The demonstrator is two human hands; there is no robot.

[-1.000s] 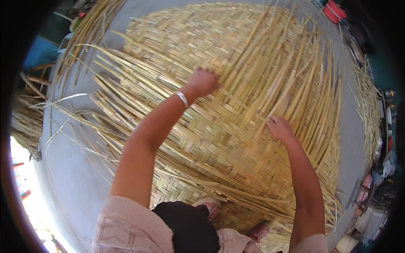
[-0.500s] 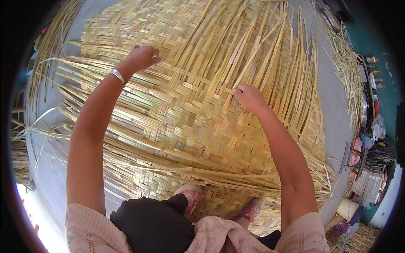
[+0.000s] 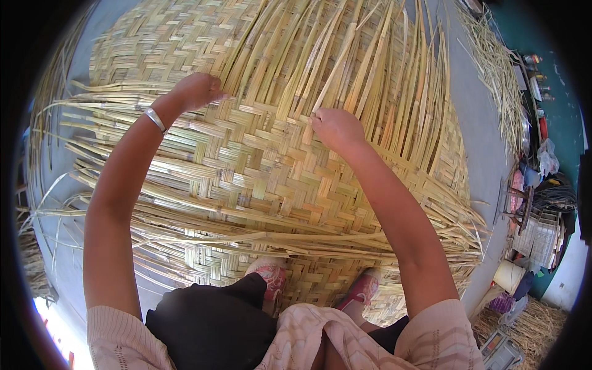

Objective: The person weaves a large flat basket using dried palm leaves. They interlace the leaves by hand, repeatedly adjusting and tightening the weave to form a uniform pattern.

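A large woven mat (image 3: pixel 246 166) of flattened yellow-green reed strips lies under both my hands. My right hand (image 3: pixel 338 128) is closed, pinching the near end of a reed strip (image 3: pixel 336 68) that runs away toward the far edge. To the left, my left hand (image 3: pixel 198 91) hovers low over the weave, fingers partly bent and apart, nothing visible in them. Beside its fingertips begin the loose upright strips (image 3: pixel 256 61). Other loose strips (image 3: pixel 105 117) stick out sideways past the mat's left side, below my left forearm.
My feet in red patterned shoes (image 3: pixel 271 274) are on the near part of the mat. A long bundle of strips (image 3: pixel 333 242) crosses in front of them. Loose reeds (image 3: pixel 493 74) lie on the grey floor at right, near a small stool (image 3: pixel 518 203) and assorted household items.
My right hand has shifted left and slightly away, with the strip's end. The view has moved too; my left hand stays over the weave, now lower toward the strips.
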